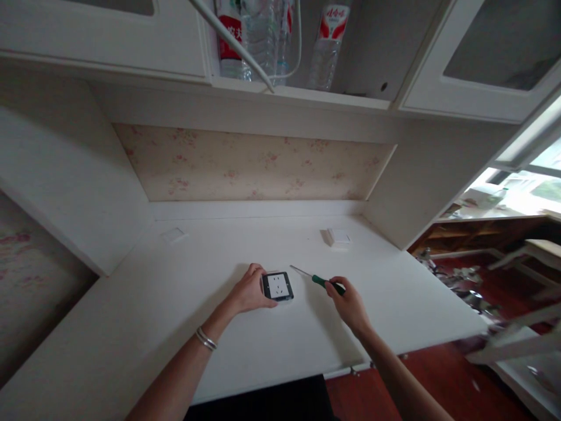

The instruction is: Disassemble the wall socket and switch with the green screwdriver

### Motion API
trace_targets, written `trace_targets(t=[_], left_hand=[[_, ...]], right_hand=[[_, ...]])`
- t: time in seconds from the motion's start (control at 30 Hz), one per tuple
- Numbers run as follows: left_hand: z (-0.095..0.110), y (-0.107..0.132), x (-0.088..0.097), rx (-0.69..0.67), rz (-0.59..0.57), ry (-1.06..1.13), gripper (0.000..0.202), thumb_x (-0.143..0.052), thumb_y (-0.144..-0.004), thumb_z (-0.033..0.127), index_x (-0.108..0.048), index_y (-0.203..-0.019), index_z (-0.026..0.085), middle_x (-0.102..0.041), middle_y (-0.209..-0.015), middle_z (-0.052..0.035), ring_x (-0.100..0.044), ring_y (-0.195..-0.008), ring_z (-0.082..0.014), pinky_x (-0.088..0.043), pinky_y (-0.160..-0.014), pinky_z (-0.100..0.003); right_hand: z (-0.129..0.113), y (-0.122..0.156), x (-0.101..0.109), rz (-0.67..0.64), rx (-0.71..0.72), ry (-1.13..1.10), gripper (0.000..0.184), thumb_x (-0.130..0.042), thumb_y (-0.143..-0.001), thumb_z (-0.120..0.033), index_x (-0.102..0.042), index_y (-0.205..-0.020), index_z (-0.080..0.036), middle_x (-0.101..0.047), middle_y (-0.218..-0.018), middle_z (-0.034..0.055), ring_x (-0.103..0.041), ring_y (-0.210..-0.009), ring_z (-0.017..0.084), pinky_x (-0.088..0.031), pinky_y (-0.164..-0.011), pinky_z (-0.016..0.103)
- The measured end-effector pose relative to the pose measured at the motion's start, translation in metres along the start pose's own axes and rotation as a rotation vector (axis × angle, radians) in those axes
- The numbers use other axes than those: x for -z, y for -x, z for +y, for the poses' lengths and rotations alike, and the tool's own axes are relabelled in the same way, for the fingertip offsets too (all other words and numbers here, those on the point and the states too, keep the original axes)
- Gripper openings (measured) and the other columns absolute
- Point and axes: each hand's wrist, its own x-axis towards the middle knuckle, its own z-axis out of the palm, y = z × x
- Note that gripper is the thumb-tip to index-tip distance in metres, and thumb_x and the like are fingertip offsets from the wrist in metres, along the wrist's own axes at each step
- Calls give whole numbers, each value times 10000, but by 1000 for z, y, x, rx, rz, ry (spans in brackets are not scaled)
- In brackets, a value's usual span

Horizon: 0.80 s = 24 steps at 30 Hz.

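Observation:
A square wall socket point(277, 286) with a white face, dark surround and small slots rests on the white desk point(245, 351). Around its left side wrap the fingers and thumb of my left hand point(252, 290), gripping it; a metal bangle circles that wrist. My right hand point(349, 304) is closed on the dark green handle of a screwdriver point(319, 280). The screwdriver's thin shaft points up and left, its tip a little right of the socket's upper corner and apart from it.
A small white box-like piece point(338, 236) sits at the back right of the desk, and a thin white frame point(174, 235) lies at the back left. Overhead, a cabinet shelf point(302, 95) holds several plastic bottles point(326, 47) and a hanging white cable point(234, 44).

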Motion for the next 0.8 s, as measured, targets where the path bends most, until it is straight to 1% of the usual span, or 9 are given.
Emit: trace_targets(t=[0.07,0.13,0.2,0.3,0.43,0.6,0.67,0.7,0.8], left_hand=[[0,-1,1,-14,20,-20,722,-863,-441,399,-552,-1054,175,-495,-1132,-65,-552,-974,-225,-472,-861,-331],[1,-2,1,-33,45,-47,696,-857,-448,389,-562,-1043,180,-521,-1117,-62,-550,-998,-237,-459,-884,-337],[2,-2,2,-34,67,-84,685,-848,-460,400,-570,-1050,189,-556,-1103,-62,-553,-1019,-253,-444,-902,-349],[7,-2,4,-6,83,-148,718,-839,-476,431,-572,-1103,206,-612,-1098,-75,-559,-1038,-291,-420,-914,-387],[15,1,9,-28,93,-166,711,-834,-491,413,-576,-1122,211,-654,-1040,-77,-572,-1006,-303,-413,-899,-412],[22,5,14,-38,136,-67,643,-821,-517,358,-583,-1094,204,-641,-1015,-63,-583,-957,-257,-451,-856,-359],[22,7,16,-10,146,-20,644,-821,-517,348,-583,-1099,210,-640,-1021,-55,-583,-955,-247,-459,-848,-350],[22,8,16,5,148,4,655,-822,-517,345,-579,-1111,215,-641,-1031,-53,-584,-958,-243,-461,-847,-347],[23,14,19,30,141,91,702,-824,-534,337,-547,-1170,228,-650,-1069,-46,-588,-950,-229,-464,-834,-334]], right_hand=[[7,15,-10,-19,90,50,237,-522,-824,-434,-577,-929,-230,-661,-846,55,-639,-772,252,-489,-693,384],[6,27,-17,-57,166,81,189,-520,-831,-376,-572,-964,-252,-641,-977,67,-631,-845,258,-484,-767,409],[1,34,-21,-94,202,88,174,-494,-853,-336,-560,-1000,-271,-608,-1067,70,-621,-896,255,-476,-821,419],[-5,38,-26,-111,228,87,190,-483,-869,-334,-542,-1037,-266,-575,-1106,77,-598,-971,255,-465,-884,420],[-5,38,-30,-66,256,94,256,-491,-878,-380,-526,-1093,-245,-542,-1163,101,-535,-1092,267,-433,-954,433],[-16,40,-30,77,289,26,225,-491,-883,-365,-562,-1046,-227,-567,-1136,125,-511,-1088,279,-403,-966,466],[-28,40,-33,97,259,-84,190,-493,-888,-361,-572,-991,-223,-593,-1076,116,-533,-1038,262,-423,-939,445],[-35,39,-36,95,215,-164,186,-493,-890,-372,-573,-965,-222,-607,-1032,105,-551,-997,250,-441,-914,428],[-60,36,-48,47,-17,-483,256,-537,-863,-437,-582,-981,-215,-634,-960,68,-600,-893,218,-492,-845,387]])
